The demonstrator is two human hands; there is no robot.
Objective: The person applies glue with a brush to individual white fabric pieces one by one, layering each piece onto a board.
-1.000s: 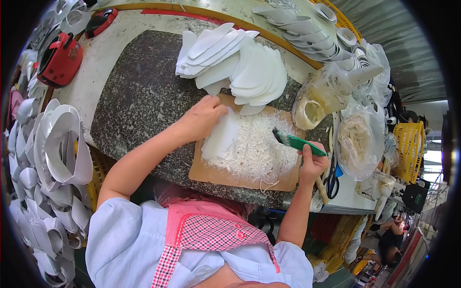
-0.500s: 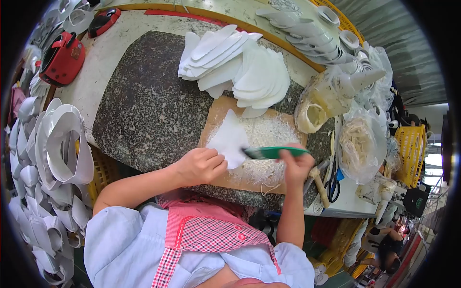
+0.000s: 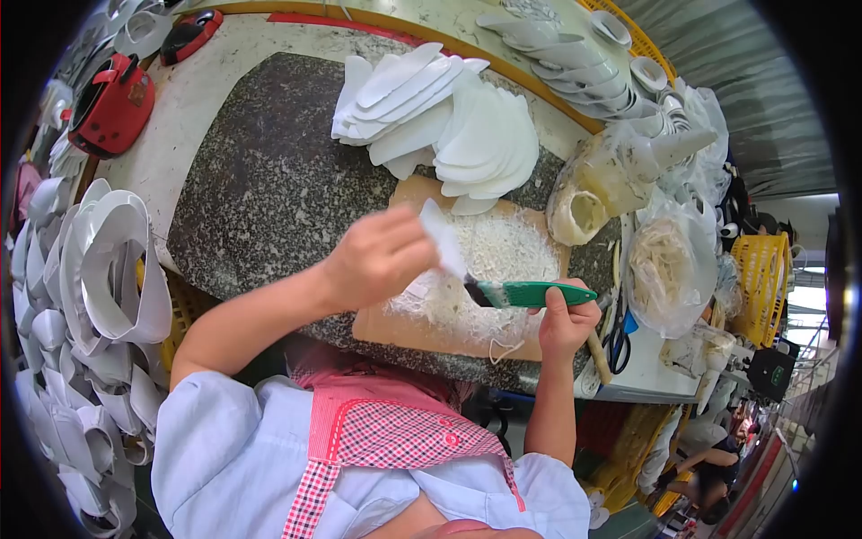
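Note:
My left hand [image 3: 384, 253] is closed on one edge of a thin white piece of sheet [image 3: 443, 235], which is lifted and tilted above a brown board [image 3: 382, 328] crusted with dried glue. My right hand [image 3: 568, 316] grips a green-handled brush [image 3: 544, 294]. Its dark bristles [image 3: 476, 291] are at the lower end of the white piece; whether they touch cannot be made out. Fanned stacks of similar white pieces [image 3: 489, 135] lie just beyond the board. To the right of the board is a glue-stained plastic container [image 3: 588, 216], its round mouth toward me.
A dark speckled slab [image 3: 269, 180] lies under the board. Scissors [image 3: 618, 346] and a wooden-handled tool [image 3: 597, 359] lie at right, near a plastic bag [image 3: 669, 260]. White shoe parts [image 3: 126, 269] crowd the left, below a red-and-black shoe part [image 3: 115, 106]. Another person [image 3: 709, 472] is at far right.
My left hand has moved up and lifted the white piece off the board, tilting it. My right hand and the brush have shifted slightly right and down.

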